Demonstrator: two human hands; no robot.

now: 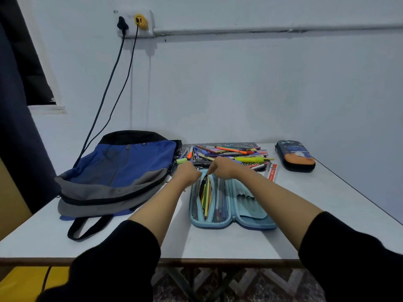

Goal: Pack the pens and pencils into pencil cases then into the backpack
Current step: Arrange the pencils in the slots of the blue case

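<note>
A light blue pencil case (pixel 246 212) lies open flat on the white table (pixel 305 205), with several pencils (pixel 206 195) in its left mesh pocket. My left hand (pixel 188 171) and my right hand (pixel 221 167) both sit at the case's far left end, fingers curled and pinching the top edge of that mesh pocket. Behind them lies a heap of pens and markers (pixel 229 154) on a dark patterned mat. A blue and grey backpack (pixel 115 175) lies flat to the left.
A second, dark pencil case (pixel 295 155) with an orange picture lies zipped at the back right. A ruler (pixel 271 172) rests right of the hands. Two cables (pixel 113 88) hang from wall sockets behind the backpack. The table's front edge is close to me.
</note>
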